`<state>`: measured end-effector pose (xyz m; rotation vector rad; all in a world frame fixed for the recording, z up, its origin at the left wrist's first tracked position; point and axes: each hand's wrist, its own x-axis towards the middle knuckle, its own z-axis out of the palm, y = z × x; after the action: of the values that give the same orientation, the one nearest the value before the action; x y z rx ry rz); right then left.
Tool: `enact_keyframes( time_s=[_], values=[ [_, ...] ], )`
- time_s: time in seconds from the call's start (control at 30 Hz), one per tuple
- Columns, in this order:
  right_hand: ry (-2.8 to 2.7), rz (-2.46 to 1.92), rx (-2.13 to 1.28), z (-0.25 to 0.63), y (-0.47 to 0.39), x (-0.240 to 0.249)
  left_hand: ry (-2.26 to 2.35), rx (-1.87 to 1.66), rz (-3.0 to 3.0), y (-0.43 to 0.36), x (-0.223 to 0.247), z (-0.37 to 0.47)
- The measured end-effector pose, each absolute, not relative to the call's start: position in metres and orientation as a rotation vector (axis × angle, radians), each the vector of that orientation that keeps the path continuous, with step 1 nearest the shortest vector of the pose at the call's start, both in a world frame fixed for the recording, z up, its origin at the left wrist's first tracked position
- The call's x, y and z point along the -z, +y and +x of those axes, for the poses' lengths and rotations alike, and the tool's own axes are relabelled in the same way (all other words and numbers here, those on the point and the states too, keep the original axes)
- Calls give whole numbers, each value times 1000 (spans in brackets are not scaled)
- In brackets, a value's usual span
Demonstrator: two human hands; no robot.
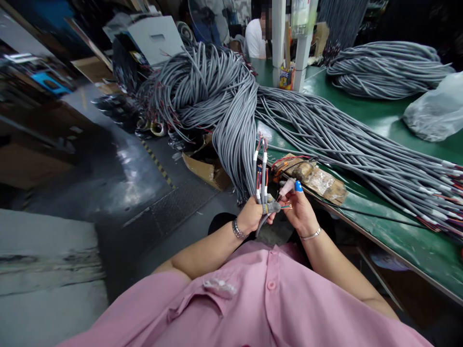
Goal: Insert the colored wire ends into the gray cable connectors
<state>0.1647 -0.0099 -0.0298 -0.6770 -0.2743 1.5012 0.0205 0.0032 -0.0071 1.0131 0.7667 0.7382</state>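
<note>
My left hand [252, 215] is closed around several grey cables [264, 190] with white tape near their ends. Thin coloured wires with bare copper tips fan out of those ends, some standing upright. A grey cover sits on its thumb [272, 207]. Another cable's stripped wires [287, 206] point rightward from this grip, toward the right palm. Close beside it, my right hand [303, 212] has bent fingers, one in a pale wrap [287, 187] and one tip in a blue cover [298, 186]. Small dark wires lie near these fingertips; what they grip is hidden.
A large bundle of grey cables [235, 96] hangs over the table's left end; more [347, 135] stretch across the green table [390, 241]. A taped wooden block [321, 183] lies at the edge. A cardboard box [206, 168] stands below. Another person [255, 38] is behind.
</note>
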Motion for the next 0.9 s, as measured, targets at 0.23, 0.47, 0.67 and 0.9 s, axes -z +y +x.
enact_keyframes(
  time_s=[0.23,0.47,0.67,0.9],
  values=[
    [-356,-658,-1628,175,-22,37,786,-789,1078,-8,14,6],
    [-727,-824,-1594,166,-55,37,875,-843,1131,-12,21,4],
    [-801,-990,-1329,152,-56,29,914,-729,1260,-14,19,3],
    [-1168,-992,-1387,160,-46,17,928,-541,1308,-9,20,-5]
  ],
)
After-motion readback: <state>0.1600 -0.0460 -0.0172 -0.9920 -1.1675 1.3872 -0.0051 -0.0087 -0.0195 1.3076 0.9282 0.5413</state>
